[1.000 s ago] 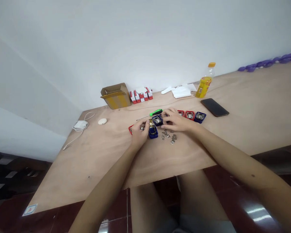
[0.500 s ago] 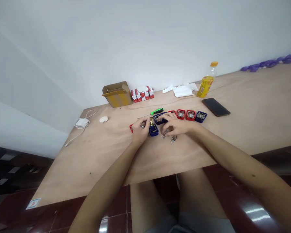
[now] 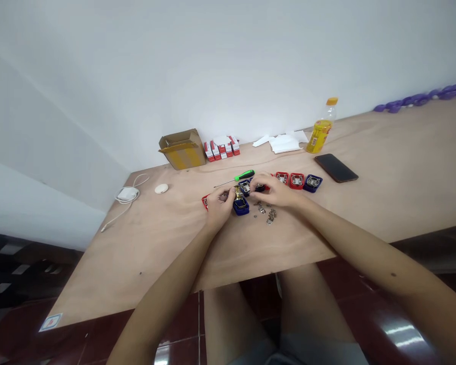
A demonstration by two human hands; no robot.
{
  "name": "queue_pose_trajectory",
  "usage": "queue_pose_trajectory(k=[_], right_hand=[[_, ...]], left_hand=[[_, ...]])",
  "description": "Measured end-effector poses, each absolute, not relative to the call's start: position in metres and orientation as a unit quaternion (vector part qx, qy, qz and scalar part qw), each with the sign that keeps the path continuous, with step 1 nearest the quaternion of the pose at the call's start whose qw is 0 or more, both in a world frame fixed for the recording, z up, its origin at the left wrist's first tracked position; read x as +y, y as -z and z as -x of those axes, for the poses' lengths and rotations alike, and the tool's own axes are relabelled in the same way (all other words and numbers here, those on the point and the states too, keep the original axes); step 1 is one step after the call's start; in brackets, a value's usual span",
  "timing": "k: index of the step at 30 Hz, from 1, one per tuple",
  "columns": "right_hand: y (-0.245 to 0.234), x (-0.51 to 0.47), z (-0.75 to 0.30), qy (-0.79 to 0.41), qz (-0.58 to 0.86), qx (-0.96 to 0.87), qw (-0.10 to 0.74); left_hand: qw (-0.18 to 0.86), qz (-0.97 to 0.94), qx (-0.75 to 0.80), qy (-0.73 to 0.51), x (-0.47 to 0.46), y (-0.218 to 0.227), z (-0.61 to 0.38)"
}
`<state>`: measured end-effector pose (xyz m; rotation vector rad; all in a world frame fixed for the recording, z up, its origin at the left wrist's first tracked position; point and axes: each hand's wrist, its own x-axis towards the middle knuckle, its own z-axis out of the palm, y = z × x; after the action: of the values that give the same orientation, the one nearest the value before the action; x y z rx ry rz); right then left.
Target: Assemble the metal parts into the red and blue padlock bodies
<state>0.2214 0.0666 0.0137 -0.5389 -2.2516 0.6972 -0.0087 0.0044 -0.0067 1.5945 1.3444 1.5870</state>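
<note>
My left hand [image 3: 218, 204] rests on the wooden table [image 3: 144, 243], fingers curled on a small metal part beside a blue plastic case [image 3: 240, 206] with a brass piece [image 3: 236, 192] standing on it. My right hand [image 3: 275, 189] reaches over another blue case [image 3: 246, 187], fingers pinched at its edge; what they hold is too small to name. Loose silver metal parts [image 3: 268, 214] lie just in front of the right hand. A red case [image 3: 204, 201] peeks out left of my left hand.
Red cases [image 3: 297, 180] and a blue case [image 3: 312, 182] line up to the right. Behind lie a green-handled screwdriver [image 3: 239, 178], a cardboard box [image 3: 182, 149], small red boxes [image 3: 221, 148], white papers [image 3: 283, 142], a yellow bottle [image 3: 320, 129], a phone [image 3: 336, 168], a charger [image 3: 126, 194].
My right hand has lifted off the loose metal parts and moved back to the blue case behind them. The left hand has stayed in place.
</note>
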Motion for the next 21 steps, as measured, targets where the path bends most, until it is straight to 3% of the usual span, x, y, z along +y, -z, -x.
queue_pose_trajectory(k=[3,12,21], right_hand=[[-0.015,0.062,-0.218,-0.294,0.236,-0.833,0.404],[-0.002,0.064,-0.211,-0.282,0.212,-0.828,0.436],[-0.007,0.061,-0.207,-0.324,0.227,-0.790,0.468]], left_hand=[[0.268,-0.588,0.492,-0.583,0.003,0.005,0.006],[0.365,-0.562,0.476,-0.569,0.003,0.009,-0.002],[0.398,-0.550,0.482,-0.554,0.003,0.009,-0.001]])
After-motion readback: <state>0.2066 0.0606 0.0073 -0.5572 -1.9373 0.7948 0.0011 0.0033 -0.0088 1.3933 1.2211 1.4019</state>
